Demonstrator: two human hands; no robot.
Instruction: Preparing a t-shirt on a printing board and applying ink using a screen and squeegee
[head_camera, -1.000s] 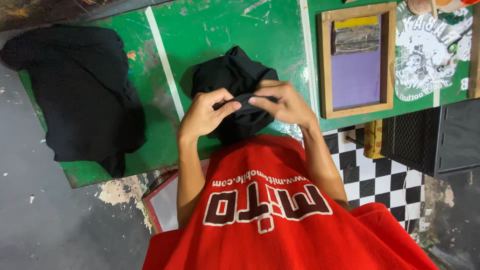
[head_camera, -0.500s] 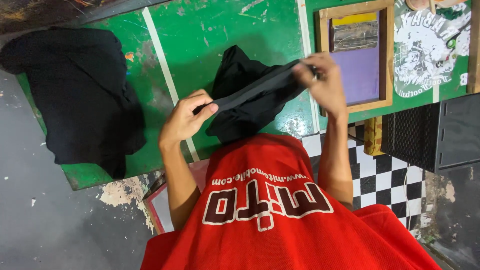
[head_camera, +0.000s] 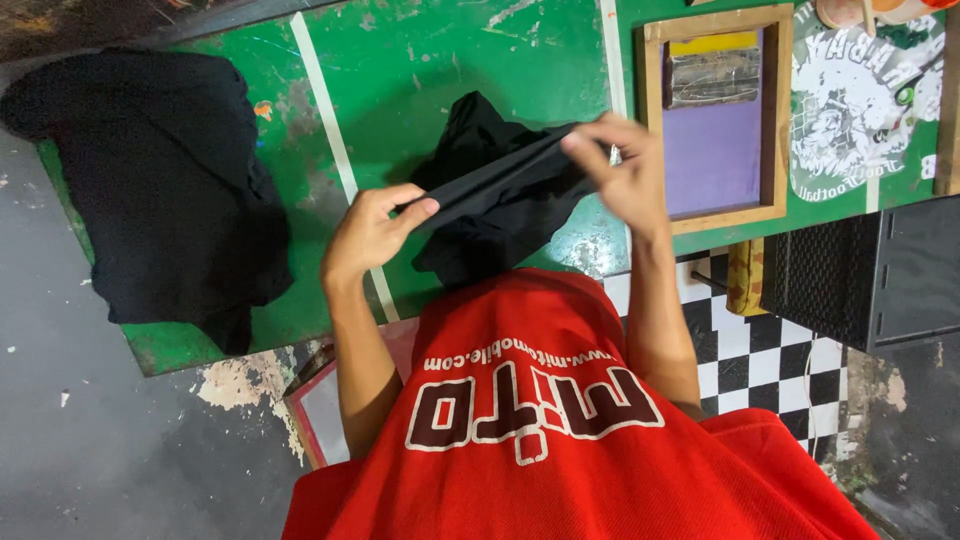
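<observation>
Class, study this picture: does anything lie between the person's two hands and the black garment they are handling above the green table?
Nothing visible does. The left hand and the right hand both grip the black garment directly, stretching an edge between them.

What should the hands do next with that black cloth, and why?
Probably pull a little further apart. The left hand and right hand each pinch an edge of the black cloth, but the rest still hangs bunched over the green table, so it is not yet spread.
</observation>
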